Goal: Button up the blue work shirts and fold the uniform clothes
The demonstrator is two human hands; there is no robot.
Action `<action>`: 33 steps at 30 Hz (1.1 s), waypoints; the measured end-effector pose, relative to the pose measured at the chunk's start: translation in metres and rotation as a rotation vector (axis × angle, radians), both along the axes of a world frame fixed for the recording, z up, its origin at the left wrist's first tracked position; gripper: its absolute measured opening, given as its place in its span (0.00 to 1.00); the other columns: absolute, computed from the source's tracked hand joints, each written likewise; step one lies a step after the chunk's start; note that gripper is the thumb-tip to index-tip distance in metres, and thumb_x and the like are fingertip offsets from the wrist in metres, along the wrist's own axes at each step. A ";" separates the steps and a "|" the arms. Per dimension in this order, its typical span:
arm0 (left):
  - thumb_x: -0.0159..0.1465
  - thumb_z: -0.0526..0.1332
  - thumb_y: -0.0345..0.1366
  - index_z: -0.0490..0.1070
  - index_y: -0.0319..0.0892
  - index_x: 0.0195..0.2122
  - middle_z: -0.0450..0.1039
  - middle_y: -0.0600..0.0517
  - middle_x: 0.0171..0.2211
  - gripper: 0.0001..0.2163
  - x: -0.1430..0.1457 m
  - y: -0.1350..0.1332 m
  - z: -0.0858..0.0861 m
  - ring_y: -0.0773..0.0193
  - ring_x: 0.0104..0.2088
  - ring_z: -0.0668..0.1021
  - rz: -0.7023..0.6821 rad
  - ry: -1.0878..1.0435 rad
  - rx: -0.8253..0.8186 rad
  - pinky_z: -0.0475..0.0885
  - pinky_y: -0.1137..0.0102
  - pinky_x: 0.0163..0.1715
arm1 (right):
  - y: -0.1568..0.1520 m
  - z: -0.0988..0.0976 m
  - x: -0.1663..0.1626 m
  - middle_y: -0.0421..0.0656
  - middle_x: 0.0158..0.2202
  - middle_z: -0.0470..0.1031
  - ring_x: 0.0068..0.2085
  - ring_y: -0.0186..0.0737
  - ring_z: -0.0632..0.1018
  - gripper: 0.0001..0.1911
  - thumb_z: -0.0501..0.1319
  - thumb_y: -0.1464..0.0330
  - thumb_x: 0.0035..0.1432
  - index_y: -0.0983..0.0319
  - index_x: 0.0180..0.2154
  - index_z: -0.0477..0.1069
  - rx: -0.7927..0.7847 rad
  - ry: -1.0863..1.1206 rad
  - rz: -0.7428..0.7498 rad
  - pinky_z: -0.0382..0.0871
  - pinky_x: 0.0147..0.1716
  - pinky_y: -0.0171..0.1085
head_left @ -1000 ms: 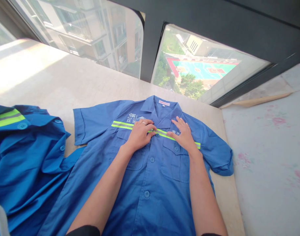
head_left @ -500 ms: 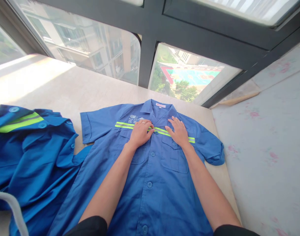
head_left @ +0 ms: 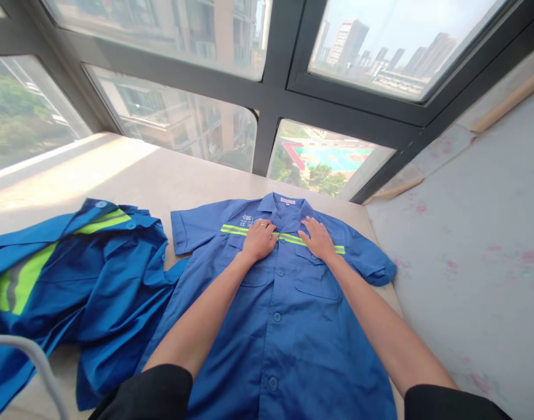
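Note:
A blue short-sleeved work shirt [head_left: 302,326] lies spread front up, its collar toward the window and its button front fastened down the middle. A yellow-green reflective stripe crosses the chest, with a pale printed logo above it. My left hand [head_left: 259,240] rests on the stripe beside the button front, fingers lying on the cloth and thumb a little apart. Just below the collar on the other side, my right hand [head_left: 318,238] lies on the chest with its fingers spread. Neither hand lifts any cloth that I can see.
A second blue garment [head_left: 113,280] with reflective stripes lies crumpled at the left on the pale sill [head_left: 131,181]. A white curved tube [head_left: 37,356] crosses the lower left corner. Grey-framed windows [head_left: 275,99] stand behind, and a flower-patterned wall [head_left: 463,251] borders the right.
The camera view has tilted up and turned left, showing more window and more of the crumpled garment. My hands stay at nearly the same places on the shirt.

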State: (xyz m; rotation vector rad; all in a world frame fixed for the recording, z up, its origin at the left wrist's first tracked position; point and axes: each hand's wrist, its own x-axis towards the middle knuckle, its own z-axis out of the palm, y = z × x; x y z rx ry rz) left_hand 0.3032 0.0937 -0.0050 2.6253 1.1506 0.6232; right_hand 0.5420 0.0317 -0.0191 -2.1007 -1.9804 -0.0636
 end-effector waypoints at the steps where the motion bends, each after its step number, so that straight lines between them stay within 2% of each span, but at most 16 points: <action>1: 0.68 0.55 0.40 0.72 0.43 0.49 0.71 0.44 0.52 0.13 0.001 0.000 0.000 0.52 0.53 0.71 -0.010 0.017 0.014 0.67 0.58 0.51 | 0.000 0.001 -0.002 0.52 0.67 0.61 0.67 0.51 0.61 0.25 0.49 0.57 0.68 0.62 0.61 0.64 0.002 -0.015 -0.013 0.53 0.65 0.54; 6: 0.71 0.47 0.37 0.70 0.41 0.54 0.69 0.42 0.58 0.17 0.006 -0.007 0.004 0.52 0.58 0.69 -0.073 0.102 0.062 0.65 0.54 0.54 | -0.002 0.007 -0.016 0.55 0.67 0.59 0.67 0.53 0.61 0.25 0.48 0.60 0.69 0.62 0.62 0.62 -0.047 -0.103 -0.081 0.54 0.62 0.60; 9: 0.71 0.44 0.38 0.66 0.41 0.60 0.62 0.41 0.65 0.20 0.008 -0.013 0.007 0.52 0.65 0.63 -0.050 0.155 -0.002 0.61 0.52 0.59 | -0.004 0.014 -0.028 0.57 0.66 0.60 0.65 0.56 0.63 0.25 0.48 0.60 0.69 0.61 0.63 0.63 -0.053 -0.147 -0.149 0.52 0.60 0.64; 12: 0.71 0.44 0.40 0.61 0.41 0.64 0.56 0.42 0.68 0.23 0.009 -0.015 0.008 0.52 0.68 0.59 -0.028 0.208 -0.060 0.59 0.52 0.61 | -0.008 0.022 -0.042 0.63 0.64 0.63 0.64 0.58 0.64 0.24 0.49 0.62 0.68 0.66 0.61 0.65 -0.008 -0.163 -0.223 0.49 0.61 0.65; 16: 0.71 0.43 0.44 0.59 0.40 0.65 0.54 0.43 0.69 0.25 0.000 -0.016 0.011 0.52 0.68 0.58 -0.040 0.285 -0.123 0.60 0.54 0.62 | -0.023 0.034 -0.067 0.65 0.62 0.65 0.62 0.58 0.66 0.23 0.51 0.69 0.66 0.70 0.59 0.66 0.054 -0.129 -0.173 0.47 0.62 0.64; 18: 0.71 0.44 0.46 0.58 0.39 0.66 0.53 0.42 0.69 0.26 -0.008 -0.019 0.012 0.53 0.69 0.57 -0.055 0.310 -0.131 0.56 0.56 0.65 | -0.037 0.039 -0.087 0.63 0.62 0.65 0.62 0.56 0.67 0.23 0.50 0.69 0.66 0.69 0.61 0.64 0.086 -0.080 -0.112 0.49 0.63 0.61; 21: 0.71 0.44 0.46 0.54 0.37 0.68 0.48 0.41 0.70 0.28 -0.022 -0.025 0.011 0.51 0.70 0.53 -0.060 0.324 -0.118 0.48 0.55 0.68 | -0.068 0.041 -0.119 0.60 0.64 0.64 0.64 0.54 0.65 0.27 0.50 0.62 0.69 0.69 0.63 0.61 0.075 0.003 -0.017 0.55 0.63 0.55; 24: 0.71 0.43 0.48 0.53 0.37 0.69 0.47 0.41 0.71 0.29 -0.031 -0.028 0.007 0.52 0.71 0.51 -0.051 0.314 -0.093 0.45 0.54 0.68 | -0.108 0.034 -0.142 0.57 0.68 0.57 0.68 0.54 0.59 0.30 0.50 0.56 0.69 0.65 0.66 0.58 0.019 0.016 0.113 0.52 0.65 0.54; 29: 0.71 0.43 0.50 0.54 0.40 0.69 0.50 0.43 0.70 0.29 -0.036 -0.021 0.001 0.54 0.70 0.53 -0.092 0.281 -0.049 0.45 0.56 0.68 | -0.165 0.016 -0.145 0.55 0.69 0.54 0.69 0.54 0.56 0.30 0.49 0.55 0.69 0.63 0.66 0.58 -0.067 0.030 0.093 0.49 0.66 0.55; 33: 0.71 0.44 0.50 0.54 0.42 0.69 0.50 0.45 0.70 0.29 -0.036 -0.016 0.001 0.55 0.70 0.53 -0.110 0.279 -0.051 0.45 0.57 0.68 | -0.182 0.012 -0.140 0.54 0.69 0.54 0.69 0.55 0.56 0.30 0.49 0.56 0.69 0.62 0.66 0.58 -0.056 0.044 0.077 0.49 0.66 0.57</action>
